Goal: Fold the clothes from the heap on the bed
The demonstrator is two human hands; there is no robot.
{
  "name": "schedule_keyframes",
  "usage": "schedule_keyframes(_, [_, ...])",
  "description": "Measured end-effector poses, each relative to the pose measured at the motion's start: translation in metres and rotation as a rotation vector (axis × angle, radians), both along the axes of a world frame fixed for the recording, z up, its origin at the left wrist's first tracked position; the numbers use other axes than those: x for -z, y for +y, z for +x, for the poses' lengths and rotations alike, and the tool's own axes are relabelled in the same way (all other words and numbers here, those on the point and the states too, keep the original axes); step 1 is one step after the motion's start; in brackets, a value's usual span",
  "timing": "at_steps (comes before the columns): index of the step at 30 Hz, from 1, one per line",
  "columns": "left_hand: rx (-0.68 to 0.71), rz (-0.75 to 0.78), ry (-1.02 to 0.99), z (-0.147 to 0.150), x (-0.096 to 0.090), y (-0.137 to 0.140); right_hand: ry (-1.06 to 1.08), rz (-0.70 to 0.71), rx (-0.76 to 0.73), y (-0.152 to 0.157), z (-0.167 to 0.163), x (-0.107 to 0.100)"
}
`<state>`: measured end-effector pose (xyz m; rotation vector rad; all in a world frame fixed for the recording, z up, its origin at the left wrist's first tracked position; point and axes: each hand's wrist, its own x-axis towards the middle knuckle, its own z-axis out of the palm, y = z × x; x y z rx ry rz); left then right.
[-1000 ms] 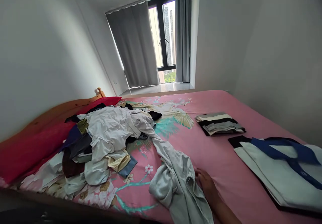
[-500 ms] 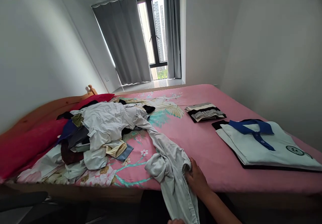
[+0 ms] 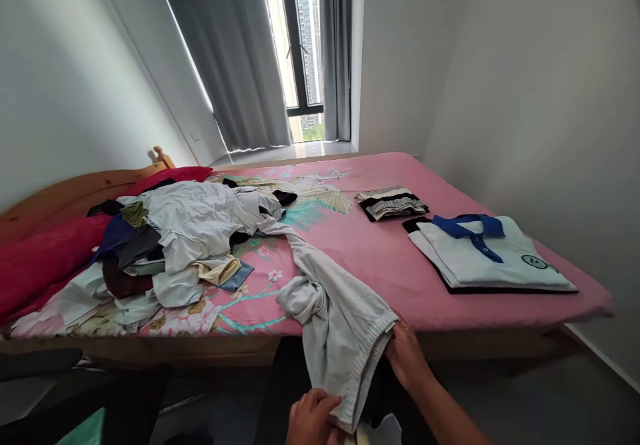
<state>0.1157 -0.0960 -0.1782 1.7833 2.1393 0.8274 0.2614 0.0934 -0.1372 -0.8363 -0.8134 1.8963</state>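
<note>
Light grey trousers [image 3: 337, 305] with an elastic waistband stretch from the clothes pile over the bed's near edge toward me. My right hand [image 3: 406, 352] is closed on the far side of the waistband, thumb on top. Closed on the near side of the waistband is my left hand [image 3: 314, 415], low in the view, its lower part cut off by the frame. Between my hands the waist opening is pulled fairly straight. One trouser leg lies bunched on the bed edge; the other runs back to the heap of clothes [image 3: 195, 222].
A folded white polo shirt [image 3: 490, 265] with a blue collar lies on dark cloth at the right. Behind it sits a folded striped garment [image 3: 393, 202]. Red pillows [image 3: 45, 258] lie by the wooden headboard [image 3: 75, 188]. The pink bed sheet [image 3: 350, 258] covers the bed.
My left hand has come up into view, gripping the waistband. My right hand has shifted slightly right, and the waistband is now spread between both hands. The view has tilted down.
</note>
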Motion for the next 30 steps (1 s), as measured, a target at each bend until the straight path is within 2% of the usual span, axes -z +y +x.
schedule_keyframes(3, [0.031,0.092,-0.115,0.014,-0.026,0.015,0.044,-0.010,-0.031,-0.014,0.001,-0.014])
schedule_keyframes(6, [-0.006,0.161,-0.177,0.031,-0.049,0.035,0.051,-0.004,-0.084,-0.029,0.002,-0.028])
schedule_keyframes(9, [-0.082,0.232,-0.250,0.045,-0.062,0.054,0.014,0.025,-0.165,-0.041,0.004,-0.041])
schedule_keyframes(11, [-0.085,0.275,-0.310,0.049,-0.068,0.061,-0.041,0.085,-0.183,-0.046,0.006,-0.047])
schedule_keyframes(15, [0.004,0.284,-0.481,0.044,-0.076,0.062,-0.168,0.252,-0.130,-0.045,0.010,-0.048])
schedule_keyframes(18, [-0.020,0.272,-0.549,0.038,-0.084,0.054,-0.277,0.374,-0.105,-0.044,0.015,-0.039])
schedule_keyframes(21, [0.016,0.285,-0.510,0.040,-0.089,0.046,-0.456,0.612,-0.088,-0.049,0.023,-0.027])
schedule_keyframes(24, [0.054,0.261,-0.467,0.049,-0.087,0.044,-0.560,0.860,-0.221,-0.055,0.029,-0.022])
schedule_keyframes(25, [0.036,0.249,-0.420,0.052,-0.084,0.044,-0.571,0.872,-0.253,-0.057,0.031,-0.023])
schedule_keyframes(27, [-0.057,0.196,-0.262,0.054,-0.072,0.044,-0.590,0.769,-0.196,-0.056,0.036,-0.032])
schedule_keyframes(30, [-0.224,0.022,-0.065,0.046,-0.053,0.038,-0.663,0.540,0.113,-0.047,0.053,-0.061])
